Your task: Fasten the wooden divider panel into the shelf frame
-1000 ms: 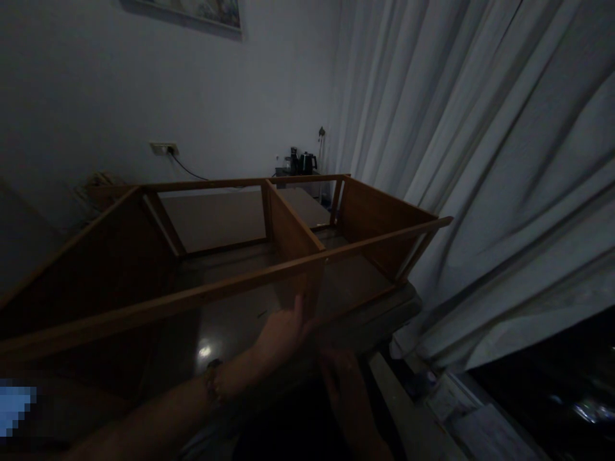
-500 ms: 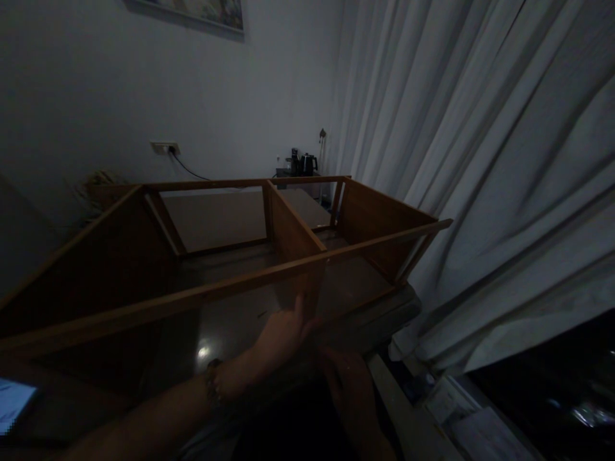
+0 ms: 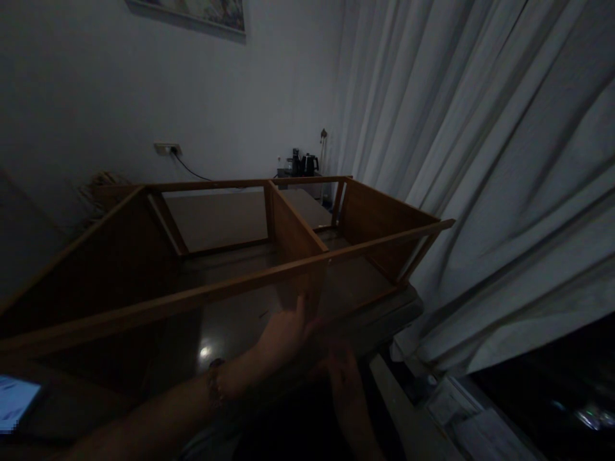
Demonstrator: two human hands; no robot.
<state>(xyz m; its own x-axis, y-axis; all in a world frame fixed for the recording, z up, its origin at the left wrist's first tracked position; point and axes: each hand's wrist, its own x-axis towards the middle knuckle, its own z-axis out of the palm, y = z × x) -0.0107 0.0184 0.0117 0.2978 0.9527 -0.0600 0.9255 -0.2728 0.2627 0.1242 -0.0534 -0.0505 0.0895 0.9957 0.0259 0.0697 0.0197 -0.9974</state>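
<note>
A brown wooden shelf unit [image 3: 211, 291] lies on its side across a table, its open frame facing me. My left hand [image 3: 283, 330], with a beaded bracelet at the wrist, grips the unit low down at its middle board [image 3: 298, 224]. The thumb presses up against the board while the other fingers reach right along the lower edge, partly lost in the dark. Just right of it and lower, near the table edge, is my right hand [image 3: 342, 368]. Motion smears its fingers, so whether it holds anything cannot be seen.
Long pale curtains [image 3: 480, 192] hang close on the right. Behind the unit, a black kettle [image 3: 310, 164] stands in the corner by the wall, and a cord runs from a wall socket [image 3: 167, 149]. A lit screen [image 3: 16, 400] shows at lower left; boxes [image 3: 451, 403] sit lower right.
My right hand has shifted slightly upward, toward the unit's lower edge, and its fingers have moved. My left hand keeps its place at the middle board.
</note>
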